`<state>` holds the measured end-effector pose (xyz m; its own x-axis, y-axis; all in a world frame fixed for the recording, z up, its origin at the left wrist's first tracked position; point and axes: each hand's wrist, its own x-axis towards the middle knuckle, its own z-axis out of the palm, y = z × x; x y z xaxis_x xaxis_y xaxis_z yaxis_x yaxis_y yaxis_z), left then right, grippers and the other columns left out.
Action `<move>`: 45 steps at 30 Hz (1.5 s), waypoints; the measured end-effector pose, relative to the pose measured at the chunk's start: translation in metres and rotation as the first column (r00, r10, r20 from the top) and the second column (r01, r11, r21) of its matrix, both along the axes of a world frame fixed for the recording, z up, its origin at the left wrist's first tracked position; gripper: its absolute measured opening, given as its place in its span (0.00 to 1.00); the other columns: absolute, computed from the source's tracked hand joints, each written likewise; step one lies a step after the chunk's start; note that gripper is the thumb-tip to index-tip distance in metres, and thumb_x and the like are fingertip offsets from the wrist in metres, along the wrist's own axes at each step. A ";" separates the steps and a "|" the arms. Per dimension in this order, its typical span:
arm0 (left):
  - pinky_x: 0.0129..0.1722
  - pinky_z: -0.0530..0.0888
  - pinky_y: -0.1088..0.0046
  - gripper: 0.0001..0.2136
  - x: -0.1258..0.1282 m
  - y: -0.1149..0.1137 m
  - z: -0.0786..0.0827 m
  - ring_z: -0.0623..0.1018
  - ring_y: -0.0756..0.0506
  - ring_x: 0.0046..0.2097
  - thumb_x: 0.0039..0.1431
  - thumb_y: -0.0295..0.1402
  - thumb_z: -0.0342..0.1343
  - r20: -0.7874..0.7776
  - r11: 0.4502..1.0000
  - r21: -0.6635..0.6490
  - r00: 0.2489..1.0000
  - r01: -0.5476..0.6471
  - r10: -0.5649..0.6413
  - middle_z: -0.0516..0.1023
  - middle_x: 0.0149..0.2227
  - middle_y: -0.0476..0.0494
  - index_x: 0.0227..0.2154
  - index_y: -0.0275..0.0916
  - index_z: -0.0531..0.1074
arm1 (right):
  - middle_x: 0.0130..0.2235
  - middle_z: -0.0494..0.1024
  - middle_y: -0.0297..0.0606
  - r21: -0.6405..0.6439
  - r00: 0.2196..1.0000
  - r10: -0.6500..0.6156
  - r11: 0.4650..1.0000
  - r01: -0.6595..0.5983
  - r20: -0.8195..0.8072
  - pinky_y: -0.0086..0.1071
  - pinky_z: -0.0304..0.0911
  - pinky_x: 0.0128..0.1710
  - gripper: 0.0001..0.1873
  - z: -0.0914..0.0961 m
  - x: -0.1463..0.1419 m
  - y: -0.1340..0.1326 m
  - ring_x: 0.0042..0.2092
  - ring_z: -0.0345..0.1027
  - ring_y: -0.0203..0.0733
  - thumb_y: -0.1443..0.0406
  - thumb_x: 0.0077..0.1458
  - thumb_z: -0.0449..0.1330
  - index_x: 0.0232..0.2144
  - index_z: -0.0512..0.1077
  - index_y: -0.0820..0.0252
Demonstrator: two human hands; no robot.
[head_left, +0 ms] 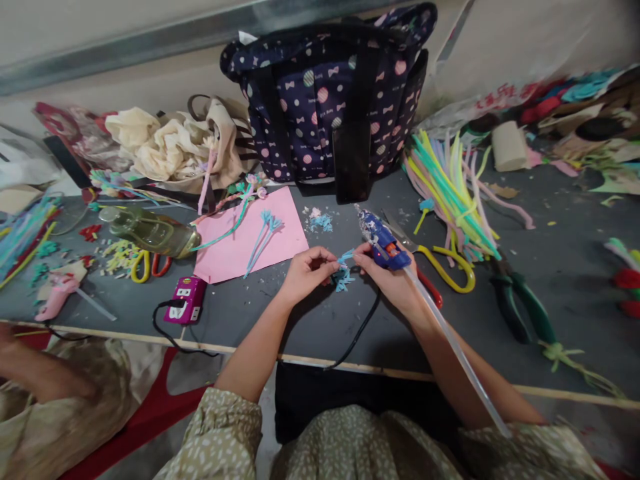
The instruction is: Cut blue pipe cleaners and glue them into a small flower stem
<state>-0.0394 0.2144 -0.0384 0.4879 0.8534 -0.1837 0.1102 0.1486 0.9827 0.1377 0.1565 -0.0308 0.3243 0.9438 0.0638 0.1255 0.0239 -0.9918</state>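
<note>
Between thumb and fingers, my left hand (309, 275) pinches a small fuzzy light-blue pipe-cleaner piece (343, 280) with frayed tips. My right hand (397, 283) is closed around a blue hot glue gun (376, 233), its nozzle pointing up and away, a long clear glue stick (457, 353) running out of its back. The right thumb and forefinger tips reach the blue piece's right edge; whether they grip it is unclear. Just beyond lie blue fuzzy scraps (320, 221). Two blue-tipped stems (265, 237) rest on a pink sheet (220, 263) to the left.
Yellow-handled scissors (453, 267) and green-handled pliers (523, 307) lie right, near bundled pipe cleaners (455, 193). A phone (351, 163) leans on a dark patterned bag (300, 100). Left are a bottle (150, 230), a purple power adapter (185, 300), a pink glue gun (56, 293) and another person's arm (45, 370).
</note>
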 end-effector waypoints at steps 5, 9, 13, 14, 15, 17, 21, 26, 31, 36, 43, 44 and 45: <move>0.21 0.66 0.80 0.13 -0.001 0.001 0.001 0.69 0.55 0.21 0.50 0.40 0.64 -0.010 1.000 -0.009 1.000 -0.001 0.001 0.72 0.22 0.51 0.29 0.35 0.72 | 0.30 0.76 0.33 0.005 1.000 -0.015 1.000 0.015 0.001 0.32 0.67 0.29 0.12 -0.001 0.001 0.000 0.26 0.67 0.35 0.55 0.50 0.65 0.31 0.73 0.56; 0.21 0.65 0.79 0.13 -0.001 0.001 0.000 0.68 0.55 0.20 0.50 0.41 0.64 -0.025 1.000 0.005 1.000 -0.002 0.003 0.72 0.22 0.51 0.29 0.35 0.73 | 0.29 0.75 0.33 0.003 1.000 -0.024 1.000 0.024 -0.011 0.31 0.66 0.28 0.12 -0.003 0.001 0.000 0.26 0.66 0.35 0.55 0.50 0.65 0.30 0.73 0.56; 0.21 0.65 0.79 0.12 0.000 0.000 0.000 0.68 0.55 0.20 0.50 0.40 0.64 -0.033 0.999 0.032 0.999 -0.007 0.008 0.72 0.22 0.51 0.29 0.35 0.74 | 0.28 0.74 0.32 -0.005 1.000 -0.021 1.000 0.021 -0.023 0.31 0.66 0.28 0.12 -0.004 0.000 0.000 0.26 0.66 0.34 0.55 0.50 0.65 0.31 0.72 0.57; 0.21 0.64 0.79 0.12 0.000 0.000 0.001 0.68 0.55 0.20 0.50 0.40 0.64 -0.034 0.999 0.039 0.999 -0.005 0.006 0.72 0.22 0.51 0.29 0.35 0.74 | 0.28 0.74 0.32 -0.010 0.999 -0.021 1.000 0.021 -0.026 0.31 0.65 0.28 0.12 -0.004 0.000 0.000 0.26 0.66 0.34 0.56 0.50 0.65 0.30 0.72 0.57; 0.21 0.64 0.78 0.12 0.000 0.000 0.001 0.67 0.55 0.21 0.50 0.40 0.64 -0.036 0.999 0.048 0.999 -0.002 0.004 0.72 0.22 0.51 0.29 0.35 0.74 | 0.28 0.73 0.32 -0.014 0.999 -0.023 1.000 0.022 -0.025 0.31 0.65 0.28 0.11 -0.004 0.000 0.000 0.25 0.65 0.34 0.56 0.51 0.65 0.31 0.72 0.57; 0.22 0.64 0.78 0.12 0.000 0.000 0.001 0.67 0.55 0.21 0.50 0.39 0.65 -0.042 0.997 0.079 0.999 0.005 -0.002 0.72 0.22 0.51 0.30 0.35 0.75 | 0.28 0.73 0.31 -0.016 0.999 -0.033 0.999 0.033 -0.012 0.31 0.65 0.28 0.10 -0.004 0.001 0.000 0.25 0.65 0.33 0.57 0.51 0.65 0.30 0.72 0.57; 0.25 0.64 0.76 0.09 0.000 0.000 0.002 0.68 0.54 0.24 0.49 0.37 0.65 -0.061 0.974 0.228 0.998 -0.006 0.021 0.72 0.24 0.50 0.28 0.36 0.76 | 0.28 0.73 0.31 -0.021 0.999 -0.035 0.999 0.036 0.022 0.31 0.66 0.30 0.10 -0.002 0.002 -0.001 0.26 0.65 0.33 0.57 0.51 0.64 0.29 0.72 0.57; 0.28 0.64 0.75 0.06 0.001 0.000 0.001 0.69 0.52 0.27 0.51 0.35 0.64 -0.065 0.927 0.374 0.997 -0.023 0.051 0.71 0.25 0.49 0.26 0.37 0.76 | 0.28 0.73 0.32 -0.060 1.000 -0.023 0.998 0.024 0.009 0.31 0.67 0.30 0.11 0.005 0.001 -0.002 0.26 0.65 0.34 0.56 0.51 0.64 0.30 0.71 0.57; 0.29 0.65 0.75 0.07 0.001 0.000 -0.001 0.70 0.51 0.28 0.53 0.35 0.63 -0.080 0.890 0.456 0.996 0.003 0.038 0.72 0.26 0.48 0.26 0.37 0.75 | 0.28 0.73 0.32 -0.063 0.999 -0.019 0.998 0.021 0.029 0.32 0.67 0.31 0.12 0.007 0.001 -0.002 0.26 0.65 0.34 0.56 0.51 0.63 0.30 0.71 0.57; 0.30 0.66 0.74 0.07 0.000 -0.001 -0.002 0.70 0.51 0.30 0.55 0.36 0.61 -0.110 0.860 0.511 0.993 0.019 0.043 0.72 0.27 0.48 0.27 0.38 0.75 | 0.27 0.73 0.32 -0.059 0.999 -0.021 0.998 0.023 0.040 0.33 0.68 0.33 0.12 0.008 0.001 -0.003 0.26 0.65 0.35 0.55 0.51 0.64 0.30 0.71 0.57; 0.33 0.67 0.72 0.07 -0.001 -0.004 -0.001 0.71 0.49 0.32 0.57 0.36 0.59 -0.162 0.816 0.577 0.984 0.030 0.078 0.72 0.27 0.46 0.27 0.39 0.75 | 0.23 0.71 0.32 -0.106 0.999 -0.026 0.994 0.028 0.020 0.31 0.66 0.27 0.14 0.020 0.001 -0.002 0.25 0.64 0.35 0.54 0.50 0.64 0.28 0.70 0.57; 0.33 0.67 0.72 0.07 -0.001 -0.004 -0.001 0.71 0.49 0.32 0.58 0.36 0.59 -0.166 0.809 0.587 0.983 0.034 0.080 0.72 0.27 0.46 0.27 0.39 0.74 | 0.23 0.70 0.31 -0.107 1.000 -0.021 0.994 0.024 0.023 0.31 0.65 0.27 0.13 0.019 0.001 -0.002 0.24 0.64 0.35 0.54 0.50 0.64 0.28 0.70 0.57; 0.33 0.67 0.72 0.07 -0.001 -0.005 -0.001 0.71 0.49 0.32 0.58 0.36 0.58 -0.166 0.803 0.595 0.983 0.037 0.078 0.72 0.28 0.46 0.27 0.39 0.74 | 0.23 0.70 0.31 -0.105 1.000 -0.017 0.994 0.020 0.026 0.31 0.65 0.27 0.13 0.017 0.001 -0.002 0.24 0.64 0.35 0.54 0.51 0.64 0.28 0.70 0.57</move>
<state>-0.0408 0.2096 -0.0396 0.4782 0.8316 0.2823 0.2905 -0.4532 0.8428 0.1388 0.1547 -0.0135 0.3414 0.9395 -0.0272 0.1496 -0.0829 -0.9853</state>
